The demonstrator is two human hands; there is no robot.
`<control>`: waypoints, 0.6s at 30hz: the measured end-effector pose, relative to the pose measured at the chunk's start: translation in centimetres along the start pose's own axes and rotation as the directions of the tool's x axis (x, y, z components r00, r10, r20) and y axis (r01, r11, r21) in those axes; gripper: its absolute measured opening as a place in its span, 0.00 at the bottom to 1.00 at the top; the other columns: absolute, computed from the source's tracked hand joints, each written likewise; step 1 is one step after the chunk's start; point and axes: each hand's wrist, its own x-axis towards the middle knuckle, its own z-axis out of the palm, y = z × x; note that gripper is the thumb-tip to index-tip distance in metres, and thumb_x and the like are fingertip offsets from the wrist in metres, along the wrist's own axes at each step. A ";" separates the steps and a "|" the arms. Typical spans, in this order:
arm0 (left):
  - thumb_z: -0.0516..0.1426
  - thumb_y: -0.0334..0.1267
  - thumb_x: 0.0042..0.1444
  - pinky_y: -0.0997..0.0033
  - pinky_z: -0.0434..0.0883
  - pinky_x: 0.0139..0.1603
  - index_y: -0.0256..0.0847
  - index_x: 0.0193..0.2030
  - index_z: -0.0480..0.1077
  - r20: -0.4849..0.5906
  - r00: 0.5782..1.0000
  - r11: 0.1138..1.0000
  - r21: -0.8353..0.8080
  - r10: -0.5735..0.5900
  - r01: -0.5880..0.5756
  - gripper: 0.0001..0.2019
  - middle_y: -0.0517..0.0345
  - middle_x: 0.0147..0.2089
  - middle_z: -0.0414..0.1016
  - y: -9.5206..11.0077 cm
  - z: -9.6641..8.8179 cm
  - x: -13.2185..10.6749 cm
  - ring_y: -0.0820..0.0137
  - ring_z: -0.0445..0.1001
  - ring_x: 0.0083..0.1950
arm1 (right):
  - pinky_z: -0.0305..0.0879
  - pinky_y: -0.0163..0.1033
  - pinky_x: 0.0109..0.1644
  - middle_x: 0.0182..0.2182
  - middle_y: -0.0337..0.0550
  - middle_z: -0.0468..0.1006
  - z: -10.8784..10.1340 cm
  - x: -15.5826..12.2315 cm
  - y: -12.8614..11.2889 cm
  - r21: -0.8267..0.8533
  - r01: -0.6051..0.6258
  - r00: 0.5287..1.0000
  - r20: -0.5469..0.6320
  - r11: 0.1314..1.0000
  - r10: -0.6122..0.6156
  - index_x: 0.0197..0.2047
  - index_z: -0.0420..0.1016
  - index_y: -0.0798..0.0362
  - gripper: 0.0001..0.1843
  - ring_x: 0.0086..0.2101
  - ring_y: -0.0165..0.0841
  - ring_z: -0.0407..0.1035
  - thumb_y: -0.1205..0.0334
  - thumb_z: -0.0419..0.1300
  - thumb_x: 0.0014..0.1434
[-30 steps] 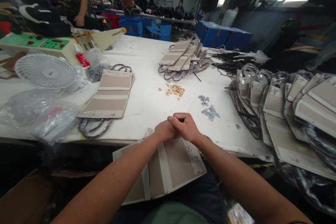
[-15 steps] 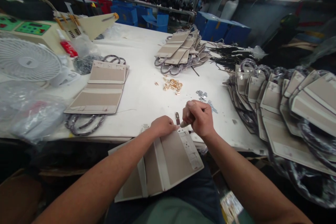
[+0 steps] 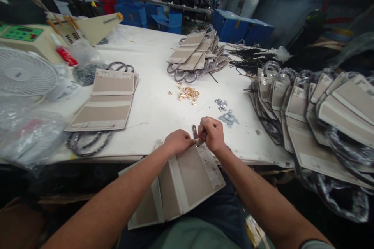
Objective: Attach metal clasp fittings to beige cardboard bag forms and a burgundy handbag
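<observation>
Beige fabric with paler bands: a folded bag panel (image 3: 181, 179) lies across my lap, its top corner reaching the near edge of the white table (image 3: 157, 113).

- Left hand (image 3: 177, 142): fingers curled down and pinched shut on the panel's top edge, knuckles toward the table.
- Right hand (image 3: 212, 134): closed in a fist just right of the left, nearly touching it. A small pale tip pokes out at its lower left, against the panel corner. I cannot tell what it is.
- Metal strip (image 3: 194, 131): small and dark, in the gap between the two hands, just beyond the panel's edge. Its long axis runs away from me. Whether either hand grips it I cannot tell. The right thumb side looks a shade nearer.
- Panel's long axis slants from lower left up to the right, so its hardware strip sits directly under the right wrist.

Further out: gold fittings (image 3: 188, 94) in a loose heap, silver pieces (image 3: 228, 116) near the right hand, stacked panels (image 3: 306, 124) along the right, one flat panel (image 3: 105, 103) at left.
</observation>
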 end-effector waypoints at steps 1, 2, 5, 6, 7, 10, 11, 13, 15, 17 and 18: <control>0.60 0.57 0.55 0.68 0.59 0.30 0.44 0.28 0.79 0.001 1.000 1.000 0.005 -0.003 0.003 0.19 0.58 0.27 0.78 0.1 0.0 0.0 0.67 0.73 0.30 | 0.58 0.37 0.25 0.14 0.35 0.63 0.0 0.0 0.2 -0.031 -0.004 1.000 0.004 1.000 0.004 0.18 0.59 0.48 0.30 0.18 0.29 0.57 0.41 0.58 0.65; 0.60 0.58 0.56 0.68 0.59 0.30 0.43 0.28 0.79 0.001 1.000 1.000 0.010 -0.004 0.004 0.20 0.58 0.27 0.77 0.1 -0.1 -0.1 0.67 0.73 0.30 | 0.58 0.37 0.26 0.14 0.35 0.63 -0.2 -0.1 0.2 -0.059 -0.001 1.000 0.015 0.998 0.002 0.17 0.59 0.48 0.30 0.18 0.29 0.58 0.41 0.57 0.65; 0.59 0.59 0.56 0.68 0.59 0.30 0.44 0.29 0.79 -0.009 1.000 1.000 0.021 -0.004 0.004 0.20 0.58 0.28 0.78 0.1 0.1 -0.2 0.67 0.72 0.30 | 0.58 0.36 0.29 0.15 0.36 0.67 -1.1 -0.2 -0.4 -0.210 0.002 0.996 0.083 0.978 0.016 0.18 0.63 0.50 0.29 0.20 0.28 0.61 0.43 0.58 0.66; 0.59 0.59 0.56 0.68 0.59 0.31 0.44 0.30 0.80 -0.015 1.000 1.000 0.024 -0.002 0.003 0.20 0.58 0.28 0.78 0.1 0.2 -0.1 0.67 0.73 0.30 | 0.58 0.36 0.30 0.17 0.36 0.69 -1.5 -0.3 -0.6 -0.308 -0.002 0.992 0.123 0.951 0.042 0.20 0.66 0.51 0.27 0.22 0.29 0.62 0.44 0.60 0.65; 0.59 0.59 0.56 0.68 0.59 0.31 0.44 0.30 0.80 -0.020 1.000 1.000 0.028 0.001 -0.001 0.20 0.57 0.29 0.79 0.0 0.3 -0.1 0.66 0.73 0.30 | 0.58 0.36 0.31 0.20 0.36 0.72 -2.0 -0.4 -0.7 -0.429 0.002 0.982 0.170 0.903 0.079 0.22 0.71 0.52 0.24 0.24 0.29 0.65 0.45 0.61 0.64; 0.60 0.59 0.56 0.68 0.60 0.31 0.44 0.31 0.80 -0.043 0.999 0.999 0.046 0.017 -0.015 0.20 0.57 0.31 0.80 -0.2 0.4 0.0 0.66 0.74 0.32 | 0.57 0.36 0.35 0.29 0.38 0.80 -3.4 -0.9 0.2 -0.768 0.068 0.932 0.276 0.637 0.234 0.36 0.81 0.48 0.12 0.32 0.33 0.71 0.48 0.68 0.57; 0.60 0.59 0.56 0.68 0.60 0.31 0.44 0.31 0.80 -0.048 0.999 0.998 0.055 0.022 -0.020 0.20 0.57 0.31 0.80 -0.1 0.4 0.0 0.66 0.75 0.33 | 0.57 0.37 0.36 0.32 0.38 0.82 -3.9 -1.1 0.7 -0.831 0.083 0.919 0.278 0.550 0.281 0.40 0.82 0.46 0.13 0.34 0.34 0.72 0.48 0.69 0.56; 0.59 0.60 0.57 0.68 0.61 0.31 0.44 0.30 0.80 -0.059 0.998 0.997 0.076 0.028 -0.023 0.21 0.56 0.32 0.80 0.3 0.1 -0.2 0.65 0.76 0.33 | 0.57 0.37 0.37 0.36 0.38 0.83 -4.6 -1.3 1.9 -0.894 0.078 0.908 0.246 0.442 0.338 0.43 0.82 0.44 0.15 0.37 0.36 0.74 0.47 0.69 0.56; 0.59 0.59 0.58 0.67 0.65 0.33 0.44 0.33 0.81 -0.095 0.995 0.994 0.103 0.032 -0.022 0.20 0.55 0.34 0.82 1.1 -0.1 -1.2 0.62 0.78 0.36 | 0.58 0.37 0.37 0.38 0.38 0.84 -5.0 -1.2 2.7 -0.912 0.059 0.907 0.219 0.405 0.361 0.43 0.82 0.43 0.16 0.39 0.36 0.75 0.44 0.68 0.56; 0.58 0.54 0.62 0.64 0.70 0.43 0.44 0.45 0.81 -0.187 0.981 0.990 0.138 0.053 -0.027 0.18 0.52 0.44 0.83 1.9 0.4 -3.0 0.58 0.79 0.46 | 0.58 0.36 0.36 0.40 0.37 0.84 -5.2 -0.9 3.1 -0.914 0.057 0.902 0.220 0.402 0.371 0.42 0.82 0.43 0.17 0.40 0.37 0.75 0.43 0.70 0.54; 0.56 0.52 0.64 0.61 0.71 0.50 0.44 0.53 0.78 -0.254 0.962 0.985 0.165 0.099 -0.058 0.20 0.50 0.51 0.82 2.2 1.0 -4.3 0.56 0.78 0.53 | 0.58 0.36 0.36 0.40 0.37 0.84 -5.2 -0.8 3.1 -0.912 0.059 0.900 0.225 0.406 0.374 0.41 0.82 0.43 0.17 0.40 0.36 0.75 0.43 0.70 0.53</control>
